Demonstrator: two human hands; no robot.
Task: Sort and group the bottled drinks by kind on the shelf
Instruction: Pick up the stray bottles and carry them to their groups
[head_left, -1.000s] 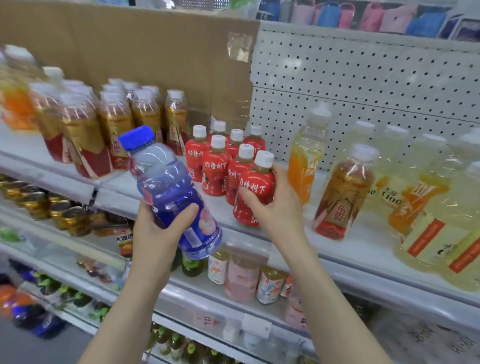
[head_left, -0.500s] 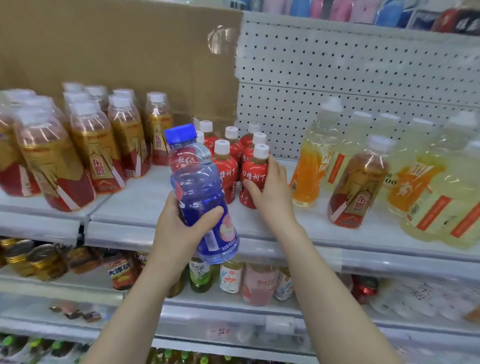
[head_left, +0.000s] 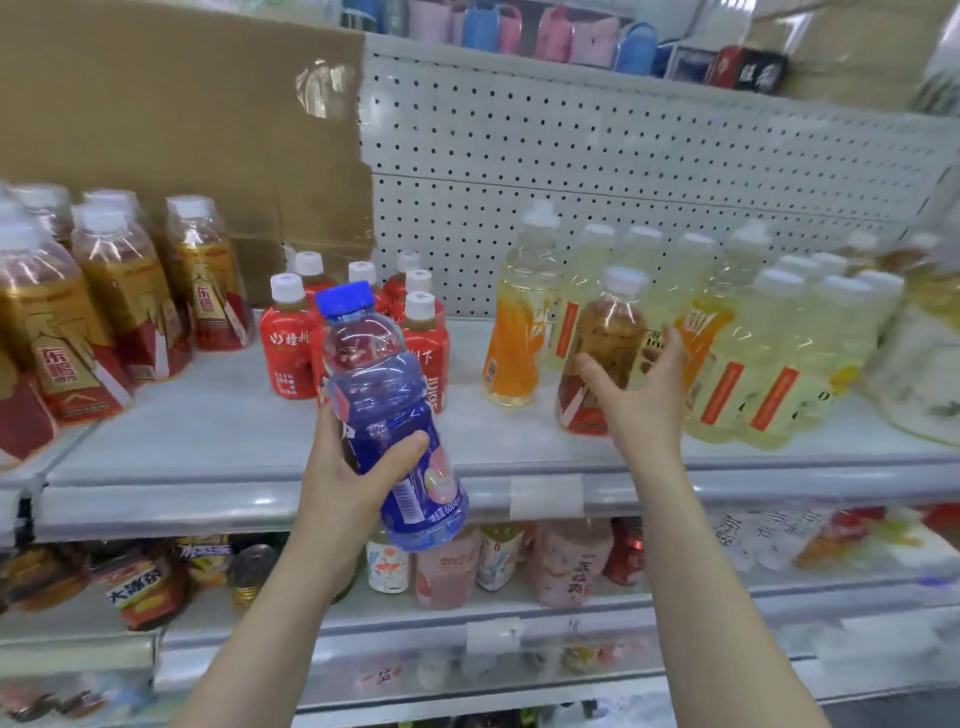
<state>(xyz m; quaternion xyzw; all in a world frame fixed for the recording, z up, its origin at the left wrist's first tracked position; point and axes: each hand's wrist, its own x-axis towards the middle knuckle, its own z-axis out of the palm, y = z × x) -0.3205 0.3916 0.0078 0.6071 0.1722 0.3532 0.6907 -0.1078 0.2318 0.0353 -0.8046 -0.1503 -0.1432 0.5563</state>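
The blue bottle (head_left: 384, 415) is gripped round its middle by the left hand (head_left: 343, 483), before the shelf's (head_left: 208, 499) front edge. The right hand (head_left: 644, 410) is spread open, empty, about an amber bottle (head_left: 610, 322) standing near that edge among yellow bottles (head_left: 769, 353). Pulling this stray is judged the step in hand; next, a firm grasp round it is called for.

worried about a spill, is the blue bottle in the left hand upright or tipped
Tipped. The blue bottle leans in the left hand, with its blue cap screwed on and sitting up and to the left of its base.
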